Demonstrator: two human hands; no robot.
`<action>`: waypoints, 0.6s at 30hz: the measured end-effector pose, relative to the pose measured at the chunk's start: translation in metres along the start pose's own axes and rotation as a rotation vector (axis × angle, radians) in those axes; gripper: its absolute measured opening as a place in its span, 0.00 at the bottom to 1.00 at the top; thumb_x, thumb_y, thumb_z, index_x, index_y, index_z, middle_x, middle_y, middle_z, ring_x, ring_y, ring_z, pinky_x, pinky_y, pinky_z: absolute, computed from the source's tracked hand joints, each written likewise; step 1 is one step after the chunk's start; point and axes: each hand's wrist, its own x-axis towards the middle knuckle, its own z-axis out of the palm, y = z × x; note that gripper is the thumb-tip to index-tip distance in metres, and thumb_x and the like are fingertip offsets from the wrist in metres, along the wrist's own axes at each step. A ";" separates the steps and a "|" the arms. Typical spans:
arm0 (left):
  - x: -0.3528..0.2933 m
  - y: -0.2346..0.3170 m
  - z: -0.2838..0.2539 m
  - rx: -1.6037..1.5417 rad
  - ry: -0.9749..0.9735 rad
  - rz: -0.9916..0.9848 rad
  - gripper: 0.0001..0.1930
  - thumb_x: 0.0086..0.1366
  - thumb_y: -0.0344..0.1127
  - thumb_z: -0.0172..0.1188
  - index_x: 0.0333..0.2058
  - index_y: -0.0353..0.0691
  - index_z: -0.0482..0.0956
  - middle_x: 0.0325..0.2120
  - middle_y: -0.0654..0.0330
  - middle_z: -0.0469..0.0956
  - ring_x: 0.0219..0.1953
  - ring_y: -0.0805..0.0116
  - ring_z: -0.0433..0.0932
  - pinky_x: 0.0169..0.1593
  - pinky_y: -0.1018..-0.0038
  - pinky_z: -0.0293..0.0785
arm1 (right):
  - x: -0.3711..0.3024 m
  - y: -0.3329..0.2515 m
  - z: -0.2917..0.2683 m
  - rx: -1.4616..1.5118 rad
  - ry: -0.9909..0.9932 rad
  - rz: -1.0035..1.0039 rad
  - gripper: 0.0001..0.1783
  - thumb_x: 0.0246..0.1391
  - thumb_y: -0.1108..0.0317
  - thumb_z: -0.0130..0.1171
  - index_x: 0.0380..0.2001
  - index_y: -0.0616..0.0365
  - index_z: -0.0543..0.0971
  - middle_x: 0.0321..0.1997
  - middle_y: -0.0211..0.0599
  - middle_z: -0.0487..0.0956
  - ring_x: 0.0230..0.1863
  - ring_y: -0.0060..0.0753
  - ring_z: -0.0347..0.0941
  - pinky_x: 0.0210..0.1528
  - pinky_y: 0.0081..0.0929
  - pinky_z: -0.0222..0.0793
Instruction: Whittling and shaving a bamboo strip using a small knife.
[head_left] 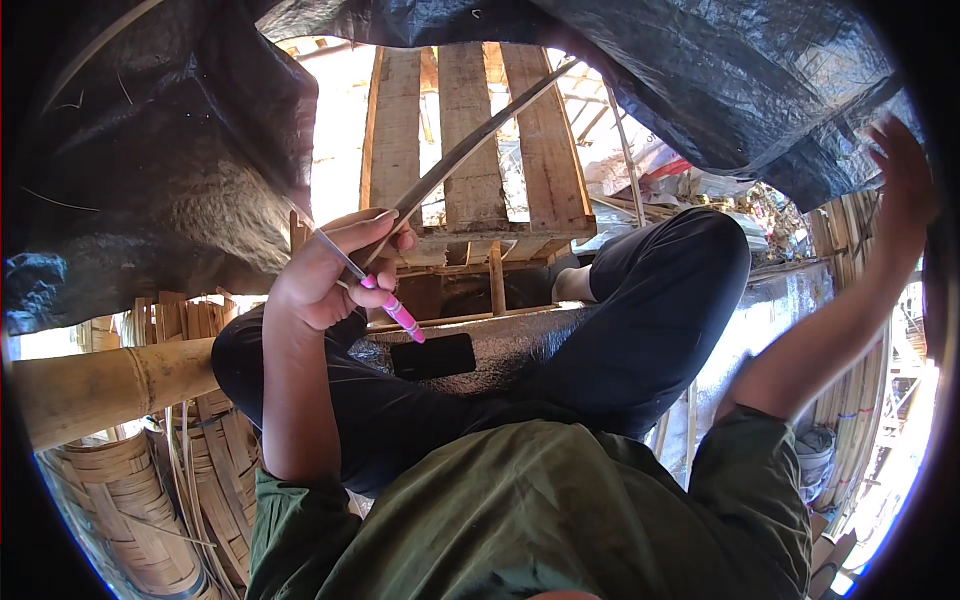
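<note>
My left hand (345,265) is closed round a long, narrow strip (480,130), dark on one side, that looks like split bamboo. The strip slants up and away to the right. In the same hand is a slim tool with a pink handle (402,317) and a thin, pale shaft reaching past my thumb; its exact kind I cannot make out. My right hand (905,180) is raised at the far right beside the dark plastic sheet, slightly blurred, fingers apart and holding nothing. Below the pink handle a black phone (433,356) lies on a silvery, foil-like surface (510,350).
Ahead stands a slatted wooden bench (475,190). Dark plastic sheeting (740,80) hangs overhead and at the left (200,170). A thick bamboo pole (120,390) runs in from the left, above woven bamboo baskets (130,510). My crossed legs (640,320) frame the phone.
</note>
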 end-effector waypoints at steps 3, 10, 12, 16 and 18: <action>-0.005 -0.003 -0.017 -0.054 -0.109 -0.026 0.13 0.70 0.39 0.54 0.39 0.31 0.73 0.33 0.57 0.75 0.22 0.73 0.77 0.16 0.84 0.70 | 0.010 -0.192 0.083 0.710 -0.356 0.332 0.11 0.60 0.70 0.53 0.42 0.52 0.83 0.38 0.32 0.83 0.36 0.28 0.80 0.39 0.23 0.74; 0.000 -0.005 -0.009 -0.094 -0.102 0.016 0.12 0.70 0.37 0.52 0.40 0.31 0.73 0.36 0.56 0.76 0.24 0.73 0.78 0.22 0.83 0.78 | -0.020 -0.343 0.125 1.012 -1.358 -0.251 0.29 0.46 0.48 0.71 0.26 0.70 0.79 0.24 0.49 0.80 0.26 0.37 0.80 0.30 0.30 0.74; -0.002 -0.007 -0.005 -0.139 -0.102 0.009 0.13 0.70 0.38 0.52 0.40 0.31 0.73 0.35 0.56 0.76 0.25 0.74 0.78 0.23 0.84 0.78 | -0.044 -0.360 0.137 1.134 -1.215 -0.293 0.26 0.48 0.52 0.70 0.27 0.70 0.78 0.21 0.47 0.79 0.23 0.39 0.79 0.30 0.32 0.73; -0.002 -0.012 -0.012 -0.247 -0.158 -0.016 0.14 0.70 0.38 0.51 0.41 0.29 0.73 0.33 0.55 0.77 0.26 0.73 0.79 0.27 0.81 0.81 | -0.054 -0.375 0.143 1.302 -1.090 -0.226 0.16 0.54 0.64 0.64 0.31 0.71 0.77 0.22 0.51 0.78 0.26 0.42 0.79 0.32 0.35 0.73; 0.000 -0.013 -0.012 -0.303 -0.221 -0.027 0.15 0.71 0.38 0.50 0.41 0.28 0.73 0.33 0.53 0.78 0.27 0.72 0.80 0.30 0.79 0.83 | -0.045 -0.365 0.146 1.277 -1.202 -0.192 0.13 0.56 0.68 0.61 0.33 0.71 0.77 0.25 0.52 0.78 0.28 0.43 0.80 0.33 0.35 0.73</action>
